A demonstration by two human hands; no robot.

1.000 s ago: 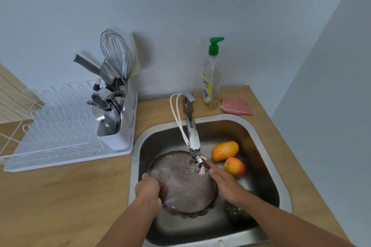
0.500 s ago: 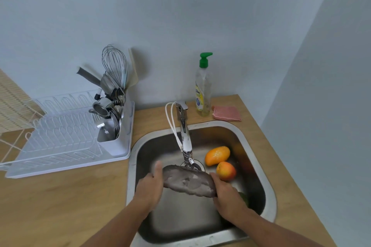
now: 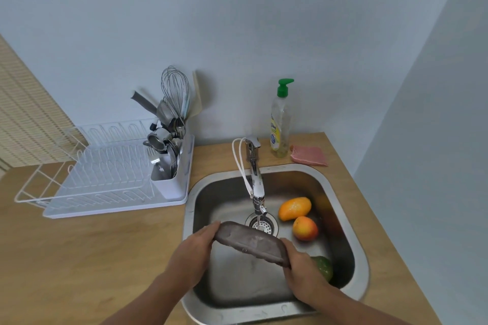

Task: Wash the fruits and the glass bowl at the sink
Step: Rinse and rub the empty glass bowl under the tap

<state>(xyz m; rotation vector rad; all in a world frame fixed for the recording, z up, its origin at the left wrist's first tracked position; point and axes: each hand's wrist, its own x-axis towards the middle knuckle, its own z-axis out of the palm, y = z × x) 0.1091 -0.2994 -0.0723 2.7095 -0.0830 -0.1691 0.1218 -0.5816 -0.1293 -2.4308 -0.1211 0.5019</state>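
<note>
I hold the dark glass bowl (image 3: 250, 243) tipped on edge over the steel sink (image 3: 340, 208), just in front of the tap (image 3: 257, 187). My left hand (image 3: 194, 253) grips its left rim and my right hand (image 3: 301, 269) grips its right rim. A thin stream of water falls from the spout onto the drain behind the bowl. An orange mango (image 3: 294, 208) and a smaller red-orange fruit (image 3: 305, 228) lie in the sink's right side. A green fruit (image 3: 323, 266) is partly hidden behind my right hand.
A white dish rack (image 3: 105, 182) with a utensil holder (image 3: 171, 145) stands on the wooden counter left of the sink. A soap bottle (image 3: 280, 121) and a pink sponge (image 3: 309, 155) sit behind the sink. A wall closes off the right side.
The bowl was lying open-side up under the tap; I have tipped it up on edge and drawn it slightly toward me. The fruits have not moved.
</note>
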